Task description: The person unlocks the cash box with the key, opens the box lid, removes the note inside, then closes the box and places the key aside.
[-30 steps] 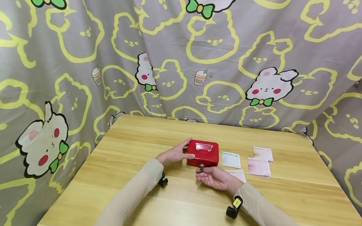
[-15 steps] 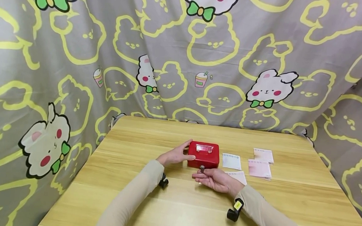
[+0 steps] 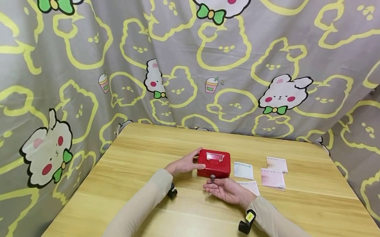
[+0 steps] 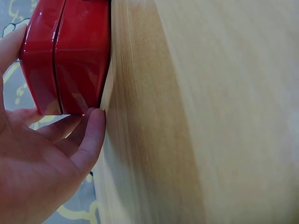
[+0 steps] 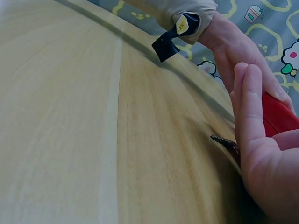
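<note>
A small red cash box with a silver handle on its lid stands closed on the wooden table. My left hand grips its left end, thumb at the front and fingers round the back; the left wrist view shows fingertips against the red side. At the box's front my right hand, palm turned up, pinches a small metal key at the lock. In the right wrist view two fingers stand straight, and a dark metal piece pokes out beside them. The thumb's contact with the key is mostly hidden.
Right of the box lie pale blue paper notes, pink notes and whitish notes. Another note lies partly behind the right hand. A patterned curtain hangs along the table's back edge.
The right fingers have straightened somewhat and the hand has turned slightly at the lock. My left hand keeps its grip, and the box stays in place while the head view shifts slightly.
</note>
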A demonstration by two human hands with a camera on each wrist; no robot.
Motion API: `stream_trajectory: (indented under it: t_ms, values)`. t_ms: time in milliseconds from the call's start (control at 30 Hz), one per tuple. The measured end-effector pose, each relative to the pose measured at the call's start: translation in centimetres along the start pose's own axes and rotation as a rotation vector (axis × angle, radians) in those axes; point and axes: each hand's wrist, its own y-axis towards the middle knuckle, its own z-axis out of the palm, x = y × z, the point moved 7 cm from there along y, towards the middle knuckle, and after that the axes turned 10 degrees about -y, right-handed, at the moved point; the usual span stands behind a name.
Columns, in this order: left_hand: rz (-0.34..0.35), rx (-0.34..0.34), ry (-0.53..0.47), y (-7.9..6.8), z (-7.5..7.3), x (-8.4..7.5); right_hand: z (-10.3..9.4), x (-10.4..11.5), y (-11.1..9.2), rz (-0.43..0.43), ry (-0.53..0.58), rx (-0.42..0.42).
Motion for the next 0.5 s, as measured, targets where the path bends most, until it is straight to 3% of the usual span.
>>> stream_trajectory:
  t_ms: [267,500]
  values:
    - [-0.008,0.003,0.004,-0.01,0.18,0.15,-0.29,-0.21,-0.07,0.002,-0.026,-0.066]
    - [-0.008,-0.002,-0.01,0.1,0.08,-0.06,-0.16,0.09,-0.1,0.01,0.016,-0.066]
